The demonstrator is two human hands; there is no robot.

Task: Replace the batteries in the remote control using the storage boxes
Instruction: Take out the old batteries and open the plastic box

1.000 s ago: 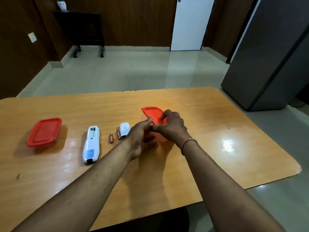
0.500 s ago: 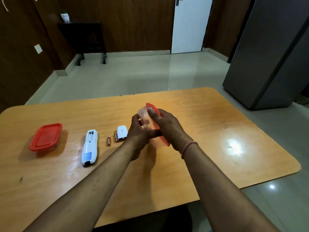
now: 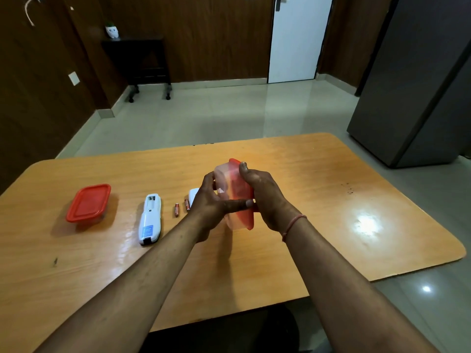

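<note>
A clear storage box with a red lid [image 3: 233, 184] is tipped on its side above the table's middle, lid facing right. My left hand [image 3: 211, 202] grips its clear base and my right hand [image 3: 265, 197] holds the lid side. A battery shows faintly inside the box. The white remote [image 3: 150, 219] lies face down at left with its battery bay uncovered. Two loose batteries [image 3: 177, 209] [image 3: 187, 205] lie to the right of the remote. The white battery cover [image 3: 193, 195] sits behind my left hand, partly hidden. A second red-lidded box [image 3: 88, 203] rests shut at far left.
The wooden table [image 3: 331, 200] has a rounded right edge and a glare patch at right. A grey cabinet [image 3: 418, 85] stands beyond the table's right corner. A dark side table [image 3: 142, 59] and a white door [image 3: 298, 39] are at the back.
The box has been lifted off the table and turned on its side, lid now facing right. Both hands hold it higher than before.
</note>
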